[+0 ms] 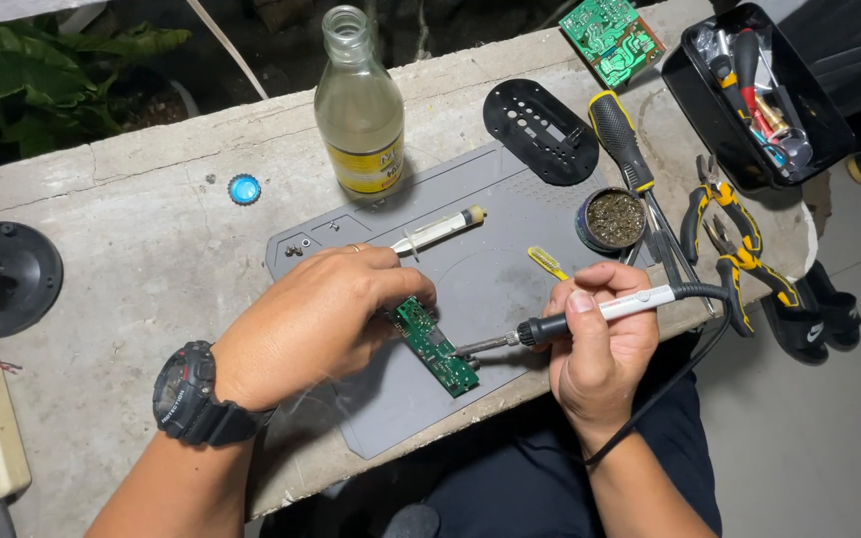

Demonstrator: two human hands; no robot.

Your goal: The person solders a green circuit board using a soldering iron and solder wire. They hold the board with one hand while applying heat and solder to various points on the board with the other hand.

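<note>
Seen from above: a grey work mat on a concrete ledge, taken as the landmark. Near the mat's centre, a small green circuit board, pinned at its upper end by the left hand, fingers curled closed over it. On the mat's right edge, the right hand, fingers wrapped tight around a soldering iron, tip touching the board's lower right side. On the mat's upper part, a syringe. Above the mat, a glass bottle and a black plastic plate. Left of the mat, a blue bottle cap. Right of the mat, a tin of brass wool, a screwdriver and yellow-handled pliers.
</note>
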